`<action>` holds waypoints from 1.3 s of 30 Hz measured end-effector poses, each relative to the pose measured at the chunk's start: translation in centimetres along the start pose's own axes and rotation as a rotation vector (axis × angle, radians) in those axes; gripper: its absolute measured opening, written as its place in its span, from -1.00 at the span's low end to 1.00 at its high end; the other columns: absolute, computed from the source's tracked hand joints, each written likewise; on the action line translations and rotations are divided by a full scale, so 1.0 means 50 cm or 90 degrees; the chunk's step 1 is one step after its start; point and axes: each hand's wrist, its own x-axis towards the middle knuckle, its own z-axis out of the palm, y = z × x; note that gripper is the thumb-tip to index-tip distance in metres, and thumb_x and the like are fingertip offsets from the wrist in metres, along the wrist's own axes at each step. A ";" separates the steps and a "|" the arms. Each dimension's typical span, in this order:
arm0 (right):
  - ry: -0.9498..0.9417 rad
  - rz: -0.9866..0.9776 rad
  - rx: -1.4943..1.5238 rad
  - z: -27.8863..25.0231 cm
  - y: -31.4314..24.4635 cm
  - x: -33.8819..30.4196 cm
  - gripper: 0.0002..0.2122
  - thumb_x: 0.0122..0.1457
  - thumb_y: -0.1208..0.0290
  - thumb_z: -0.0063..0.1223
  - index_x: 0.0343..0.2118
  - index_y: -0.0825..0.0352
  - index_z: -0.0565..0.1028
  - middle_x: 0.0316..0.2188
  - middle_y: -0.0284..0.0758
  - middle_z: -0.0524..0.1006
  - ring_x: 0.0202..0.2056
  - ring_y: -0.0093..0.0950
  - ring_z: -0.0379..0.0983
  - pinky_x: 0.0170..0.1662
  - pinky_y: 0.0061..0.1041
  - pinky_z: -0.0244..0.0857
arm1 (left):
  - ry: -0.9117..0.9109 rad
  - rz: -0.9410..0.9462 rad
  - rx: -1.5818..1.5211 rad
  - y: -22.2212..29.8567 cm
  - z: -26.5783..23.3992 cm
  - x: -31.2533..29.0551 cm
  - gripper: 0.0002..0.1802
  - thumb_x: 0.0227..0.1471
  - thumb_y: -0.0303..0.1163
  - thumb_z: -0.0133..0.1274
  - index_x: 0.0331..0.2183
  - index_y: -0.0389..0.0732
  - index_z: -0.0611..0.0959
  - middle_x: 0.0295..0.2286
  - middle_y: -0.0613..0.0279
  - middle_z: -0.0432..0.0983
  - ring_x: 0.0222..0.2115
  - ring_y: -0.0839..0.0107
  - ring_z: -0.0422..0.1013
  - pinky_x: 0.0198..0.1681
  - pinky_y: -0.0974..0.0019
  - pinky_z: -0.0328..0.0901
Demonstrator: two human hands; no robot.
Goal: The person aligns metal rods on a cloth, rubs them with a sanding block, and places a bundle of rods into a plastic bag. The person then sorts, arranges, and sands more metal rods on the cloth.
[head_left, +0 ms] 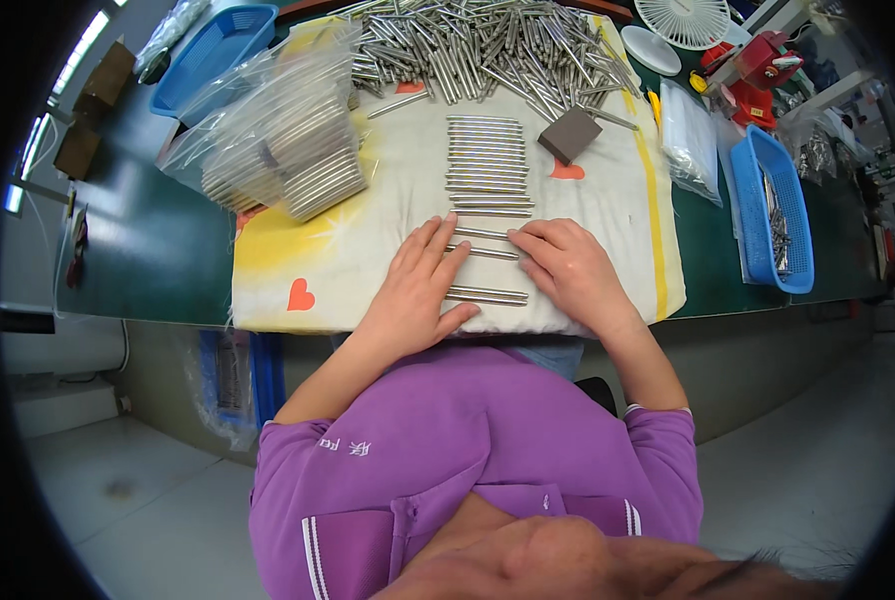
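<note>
Polished metal rods lie crosswise in front of me on a white cloth. My left hand (pixel 420 285) rests over the left ends of the nearer rods, fingers stretched out and apart, so it is open. Two single rods, an upper rod (pixel 484 233) and a lower rod (pixel 493 253), run from under its fingers toward my right hand (pixel 571 270). That hand is loosely bent and open, its fingertips at the rods' right ends and its thumb apart from them. Closer to me lies a close pair of rods (pixel 488 296). Beyond my hands is a neat row of rods (pixel 487 165).
A large heap of loose rods (pixel 478 45) covers the back of the cloth (pixel 408 165). A dark brown block (pixel 570 135) sits right of the row. Plastic-wrapped rod bundles (pixel 308 150) stand at left. Blue baskets (pixel 780 225) and a white fan (pixel 684 18) are around the table.
</note>
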 end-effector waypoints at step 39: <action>0.075 0.086 -0.004 0.021 -0.009 -0.007 -0.55 0.02 0.36 0.28 0.01 0.30 0.50 -0.11 -0.27 0.46 -0.06 -0.25 0.39 0.02 -0.27 0.27 | 0.070 0.003 -0.016 -0.005 0.005 -0.012 -0.25 -0.07 -0.24 0.25 0.13 -0.31 0.39 0.15 0.01 0.28 0.22 -0.04 0.14 0.24 -0.04 0.08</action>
